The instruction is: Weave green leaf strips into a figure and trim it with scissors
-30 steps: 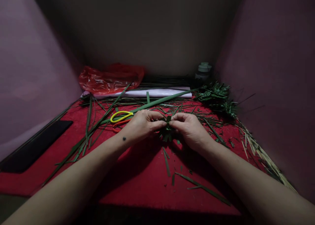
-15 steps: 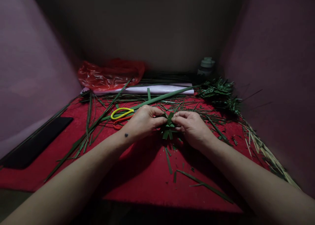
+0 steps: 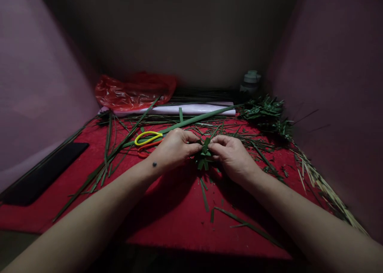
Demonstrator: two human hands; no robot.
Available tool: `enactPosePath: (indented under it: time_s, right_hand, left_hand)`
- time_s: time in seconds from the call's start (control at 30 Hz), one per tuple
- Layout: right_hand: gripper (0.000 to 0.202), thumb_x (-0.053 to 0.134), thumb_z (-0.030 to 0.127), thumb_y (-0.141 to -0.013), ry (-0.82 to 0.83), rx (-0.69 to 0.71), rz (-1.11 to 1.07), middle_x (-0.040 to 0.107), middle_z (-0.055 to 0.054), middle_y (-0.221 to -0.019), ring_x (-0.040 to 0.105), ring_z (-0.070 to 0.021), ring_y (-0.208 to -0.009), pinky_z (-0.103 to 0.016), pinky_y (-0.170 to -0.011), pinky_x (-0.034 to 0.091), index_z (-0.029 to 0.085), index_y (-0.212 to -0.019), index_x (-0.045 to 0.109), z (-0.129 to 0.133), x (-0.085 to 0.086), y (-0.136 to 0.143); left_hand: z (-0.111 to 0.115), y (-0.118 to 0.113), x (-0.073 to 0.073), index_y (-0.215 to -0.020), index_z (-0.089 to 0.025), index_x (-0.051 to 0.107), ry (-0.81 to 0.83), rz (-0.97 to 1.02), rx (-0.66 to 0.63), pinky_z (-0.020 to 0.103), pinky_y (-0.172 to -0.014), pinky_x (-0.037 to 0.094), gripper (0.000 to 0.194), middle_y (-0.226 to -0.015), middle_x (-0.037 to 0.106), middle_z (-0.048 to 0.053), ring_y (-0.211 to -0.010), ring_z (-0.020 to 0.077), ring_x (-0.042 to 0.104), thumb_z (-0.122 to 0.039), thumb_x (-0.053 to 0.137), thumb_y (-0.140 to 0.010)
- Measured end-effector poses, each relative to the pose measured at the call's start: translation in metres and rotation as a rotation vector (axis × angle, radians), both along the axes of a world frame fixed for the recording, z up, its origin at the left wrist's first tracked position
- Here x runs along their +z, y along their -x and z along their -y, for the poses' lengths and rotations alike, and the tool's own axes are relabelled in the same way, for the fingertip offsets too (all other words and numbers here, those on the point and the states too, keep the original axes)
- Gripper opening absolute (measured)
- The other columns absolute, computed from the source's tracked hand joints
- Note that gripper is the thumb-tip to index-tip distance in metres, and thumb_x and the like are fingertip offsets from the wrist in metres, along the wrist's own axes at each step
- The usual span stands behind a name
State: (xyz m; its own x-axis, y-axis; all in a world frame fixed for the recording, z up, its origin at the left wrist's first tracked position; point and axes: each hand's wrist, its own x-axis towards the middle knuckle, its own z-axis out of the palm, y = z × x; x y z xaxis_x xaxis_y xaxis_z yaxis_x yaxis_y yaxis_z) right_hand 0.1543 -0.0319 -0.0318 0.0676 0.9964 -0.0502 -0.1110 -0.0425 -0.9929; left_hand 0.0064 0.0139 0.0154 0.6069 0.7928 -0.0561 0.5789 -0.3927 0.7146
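Between my two hands is a small folded green leaf piece [image 3: 205, 153] with several short, pointed ends sticking out. My left hand [image 3: 183, 145] pinches its left side between thumb and forefinger. On the other side my right hand [image 3: 229, 151] grips it with thumb and fingertips pressed together. Both hands hover just over the red cloth [image 3: 167, 221]. A pair of scissors with a yellow and an orange handle loop [image 3: 149, 138] lies left of my left hand, its blades hidden. Long green leaf strips [image 3: 194, 118] cross the cloth behind the hands.
A red plastic bag [image 3: 134, 91] and a white roll [image 3: 194, 109] lie at the back. A bottle [image 3: 250, 81] stands back right, near a pile of dark green leaf pieces [image 3: 266, 115]. Pale sticks [image 3: 326, 189] line the right wall. A flat black object [image 3: 48, 173] lies at left.
The leaf piece has tilted slightly between my fingers, and both hands have shifted only a little. Both hands keep their pinch. The things around have stayed in place.
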Motion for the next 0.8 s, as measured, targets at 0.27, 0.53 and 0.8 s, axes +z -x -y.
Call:
enactPosePath:
  time_s: [0.27,0.53,0.8]
  right_hand:
    - [0.005,0.049,0.018,-0.064,-0.043,0.000,0.102,0.043,0.005,-0.052,0.038,-0.0083,-0.048,-0.023,-0.048,0.028,0.018,-0.061,0.052,-0.0008,-0.0003,0.0004]
    - [0.006,0.049,0.018,-0.063,-0.077,-0.032,0.206,0.043,0.004,-0.054,0.038,-0.0089,-0.052,-0.024,-0.050,0.030,0.016,-0.058,0.052,0.0013,0.0049,0.0015]
    - [0.010,0.052,0.021,-0.067,-0.053,-0.014,0.120,0.043,0.005,-0.054,0.038,-0.0076,-0.050,-0.023,-0.048,0.030,0.016,-0.059,0.051,-0.0007,-0.0032,0.0001]
  left_hand:
    - [-0.0007,0.0000,-0.0063,-0.065,-0.014,0.062,-0.099,-0.057,0.005,0.019,-0.045,0.030,0.019,-0.056,0.057,-0.001,-0.051,0.0094,0.048,-0.024,0.047,-0.072]
    - [0.0041,-0.0036,-0.0019,-0.056,-0.014,0.058,-0.210,-0.100,-0.012,0.020,-0.045,0.030,0.019,-0.050,0.052,-0.002,-0.049,0.0088,0.045,-0.022,0.048,-0.071]
    - [0.0068,-0.0057,-0.0022,-0.063,-0.013,0.064,-0.261,-0.074,-0.011,0.019,-0.051,0.033,0.019,-0.057,0.058,0.000,-0.054,0.0096,0.049,-0.017,0.047,-0.071]
